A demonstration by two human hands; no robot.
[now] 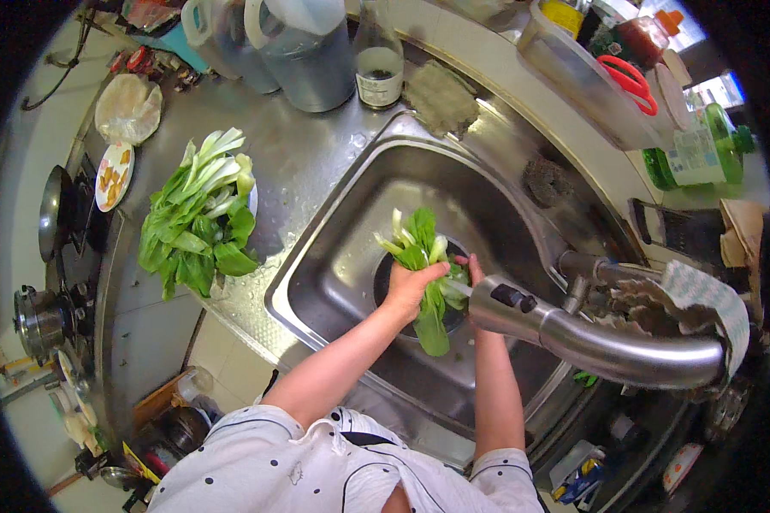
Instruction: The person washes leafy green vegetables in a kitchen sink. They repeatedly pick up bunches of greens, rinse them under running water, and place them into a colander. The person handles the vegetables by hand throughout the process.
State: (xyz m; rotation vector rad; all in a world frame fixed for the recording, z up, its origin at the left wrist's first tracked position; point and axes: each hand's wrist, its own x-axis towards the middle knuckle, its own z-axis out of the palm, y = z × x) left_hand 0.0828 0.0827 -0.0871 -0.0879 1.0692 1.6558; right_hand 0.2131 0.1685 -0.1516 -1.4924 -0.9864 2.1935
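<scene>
Both hands are over the stainless steel sink [346,192], around a small bunch of leafy greens [433,320] with pale stems. My left hand [410,285] grips the bunch from the left, its thumb across the stems. On the far side, my right hand [473,266] is at the leaves, partly hidden by the faucet head [500,301]; whether it grips them is not visible. Water runs from the faucet onto the greens. A dark drain opening lies beneath. On the counter to the left, a heap of similar greens [199,218] covers most of a white plate [253,200].
Large plastic jugs [308,64] and a glass bottle [380,70] stand behind the sink, beside a grey cloth [441,96]. A scouring pad [547,181] lies on the right ledge. A small plate of food pieces [114,176] and a wok [54,211] are at far left.
</scene>
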